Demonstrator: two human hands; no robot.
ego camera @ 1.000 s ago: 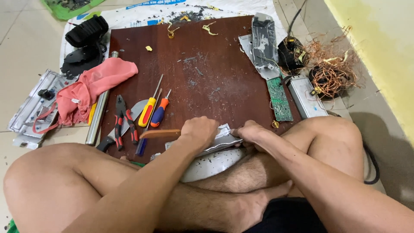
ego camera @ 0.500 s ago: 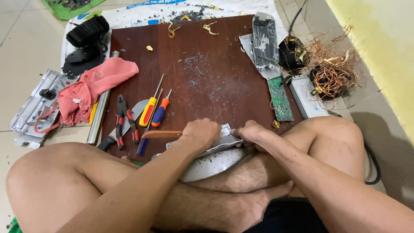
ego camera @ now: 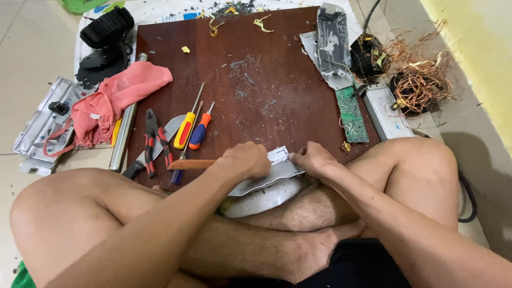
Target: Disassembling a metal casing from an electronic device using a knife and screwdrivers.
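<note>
At lower centre of the frame my left hand (ego camera: 246, 161) is closed around a wooden-handled tool (ego camera: 191, 165), pressing it against the bent metal sheet (ego camera: 269, 176) at the near edge of the brown board (ego camera: 277, 80). My right hand (ego camera: 314, 159) pinches the sheet's right end. I judge the stripping well along: a green circuit board (ego camera: 352, 113) and copper wire tangles (ego camera: 421, 85) already lie out at right, while this sheet remains unfinished.
</note>
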